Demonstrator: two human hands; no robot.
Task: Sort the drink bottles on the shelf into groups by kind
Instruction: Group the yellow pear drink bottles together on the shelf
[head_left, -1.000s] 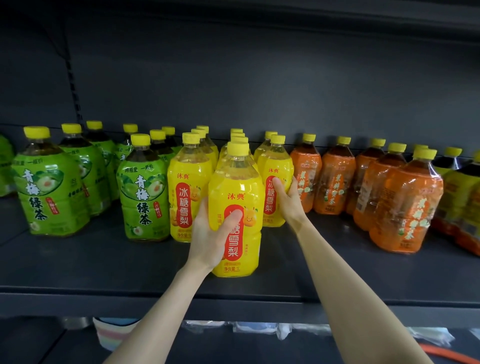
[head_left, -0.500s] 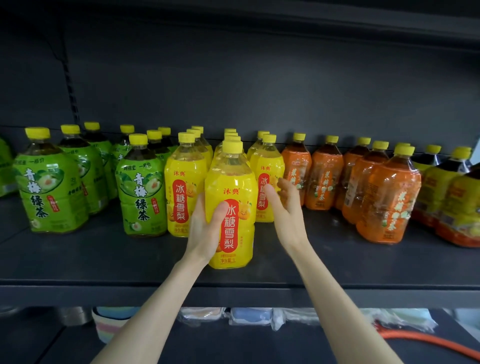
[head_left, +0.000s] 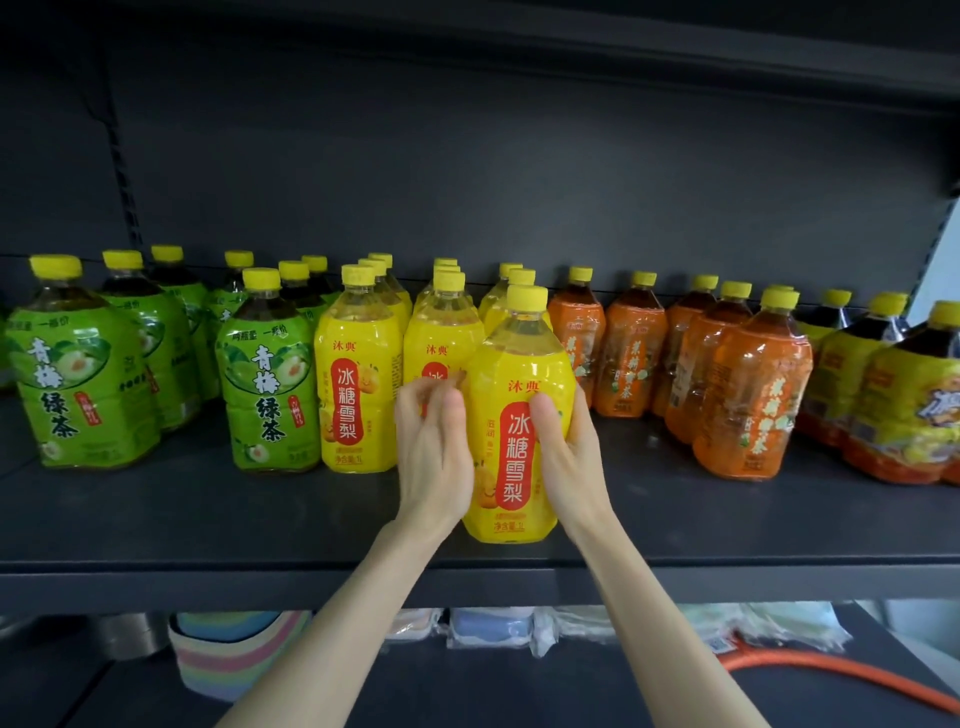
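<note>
- Green-label bottles (head_left: 83, 379) with yellow caps stand grouped at the left end of the dark shelf (head_left: 208, 519), in rows running to the back.
- Yellow-label bottles (head_left: 358, 374) stand just right of them, also in rows.
- The left hand (head_left: 434, 452) is at the left flank of the front yellow bottle (head_left: 511, 364). Its fingers are loosely curled and blurred, and I cannot tell whether it grips or only touches.
- The front yellow bottle stands upright near the shelf's front edge, ahead of its own group.
- The right hand (head_left: 571, 452) grips this bottle, thumb on the label face and fingers wrapped round the right side.
- Orange-label bottles (head_left: 748, 395) follow to the right.
- Bottles with yellow-and-orange labels (head_left: 904, 410) stand at the far right, holding dark liquid.
</note>
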